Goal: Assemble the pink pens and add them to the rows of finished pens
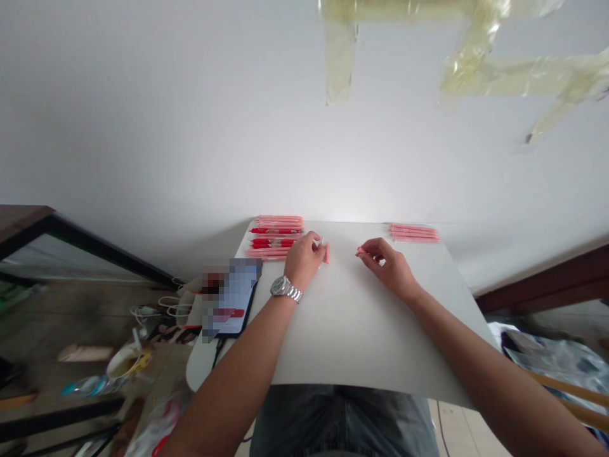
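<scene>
Pens lie at the back left of the white table, pink with red among them; a smaller pink row sits back right. Work seems partway, one pen apparently in parts; which group is finished, I cannot tell. The left hand pinches a slim clear piece, a pink barrel just beside its fingertips (held or resting, I cannot tell); the right hand grips a small pink piece between close-set fingertips. On the floor are a pale tub, contents unclear, and a bottle.
</scene>
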Action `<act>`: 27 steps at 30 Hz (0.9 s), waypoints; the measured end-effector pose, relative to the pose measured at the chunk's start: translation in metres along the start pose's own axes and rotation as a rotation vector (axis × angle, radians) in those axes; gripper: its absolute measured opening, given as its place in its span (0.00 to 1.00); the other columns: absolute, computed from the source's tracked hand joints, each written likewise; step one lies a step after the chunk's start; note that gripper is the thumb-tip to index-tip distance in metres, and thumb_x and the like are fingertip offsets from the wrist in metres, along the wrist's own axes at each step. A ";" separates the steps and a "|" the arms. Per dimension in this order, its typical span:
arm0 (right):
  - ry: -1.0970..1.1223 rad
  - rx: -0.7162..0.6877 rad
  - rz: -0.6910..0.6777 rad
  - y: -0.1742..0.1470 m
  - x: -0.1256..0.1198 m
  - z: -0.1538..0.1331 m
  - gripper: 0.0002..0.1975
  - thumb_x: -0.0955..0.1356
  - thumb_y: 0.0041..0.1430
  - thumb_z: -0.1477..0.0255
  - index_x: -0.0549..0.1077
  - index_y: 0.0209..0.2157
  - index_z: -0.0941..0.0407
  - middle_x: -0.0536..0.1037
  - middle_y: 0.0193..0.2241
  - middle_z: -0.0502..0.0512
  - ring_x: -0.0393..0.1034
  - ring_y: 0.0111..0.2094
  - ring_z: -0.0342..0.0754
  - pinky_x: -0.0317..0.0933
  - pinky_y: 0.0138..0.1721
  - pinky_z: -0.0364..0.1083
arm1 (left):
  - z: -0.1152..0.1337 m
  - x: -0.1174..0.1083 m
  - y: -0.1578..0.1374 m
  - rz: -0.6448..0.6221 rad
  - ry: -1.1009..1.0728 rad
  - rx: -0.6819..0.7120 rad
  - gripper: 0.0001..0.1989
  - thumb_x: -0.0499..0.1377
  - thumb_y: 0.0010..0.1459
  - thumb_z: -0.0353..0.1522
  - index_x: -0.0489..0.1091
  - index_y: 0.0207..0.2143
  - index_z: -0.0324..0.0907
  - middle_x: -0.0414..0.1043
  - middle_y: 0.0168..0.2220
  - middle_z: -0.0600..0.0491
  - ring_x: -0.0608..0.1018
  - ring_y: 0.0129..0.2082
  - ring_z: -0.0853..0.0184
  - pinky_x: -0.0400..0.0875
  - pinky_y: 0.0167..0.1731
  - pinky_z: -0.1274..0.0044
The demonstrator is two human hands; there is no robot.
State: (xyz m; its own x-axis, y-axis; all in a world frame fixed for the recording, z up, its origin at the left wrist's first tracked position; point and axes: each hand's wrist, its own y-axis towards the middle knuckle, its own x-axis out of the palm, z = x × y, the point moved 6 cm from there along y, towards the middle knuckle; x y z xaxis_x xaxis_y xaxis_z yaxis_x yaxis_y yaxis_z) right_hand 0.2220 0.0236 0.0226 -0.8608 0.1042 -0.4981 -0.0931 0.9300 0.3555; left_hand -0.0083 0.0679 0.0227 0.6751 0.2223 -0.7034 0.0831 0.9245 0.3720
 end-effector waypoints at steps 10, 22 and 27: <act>-0.006 0.011 0.009 0.000 -0.001 -0.002 0.15 0.69 0.65 0.53 0.71 0.41 0.51 0.84 0.37 0.54 0.77 0.35 0.49 0.68 0.35 0.48 | 0.013 -0.008 0.000 0.023 -0.057 0.058 0.07 0.57 0.64 0.30 0.73 0.43 0.46 0.75 0.30 0.54 0.76 0.30 0.65 0.68 0.34 0.74; -0.035 -0.031 -0.010 -0.001 0.000 -0.008 0.16 0.70 0.63 0.53 0.71 0.39 0.50 0.80 0.33 0.53 0.74 0.32 0.48 0.70 0.35 0.47 | 0.051 0.006 -0.014 -0.197 -0.220 0.337 0.09 0.59 0.67 0.35 0.74 0.47 0.46 0.75 0.40 0.51 0.77 0.39 0.66 0.73 0.41 0.74; -0.067 -0.075 -0.038 -0.003 0.002 -0.009 0.13 0.70 0.64 0.56 0.71 0.41 0.50 0.80 0.35 0.52 0.75 0.34 0.48 0.72 0.37 0.47 | 0.056 0.012 -0.017 -0.232 -0.238 0.379 0.07 0.59 0.67 0.36 0.75 0.45 0.47 0.75 0.41 0.51 0.78 0.43 0.64 0.74 0.43 0.73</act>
State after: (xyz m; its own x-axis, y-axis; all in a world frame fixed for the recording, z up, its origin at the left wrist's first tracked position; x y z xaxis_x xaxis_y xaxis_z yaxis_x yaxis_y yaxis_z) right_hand 0.2159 0.0177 0.0278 -0.8210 0.0949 -0.5630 -0.1644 0.9050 0.3923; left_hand 0.0393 0.0374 0.0420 0.7521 -0.0929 -0.6525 0.4810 0.7542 0.4470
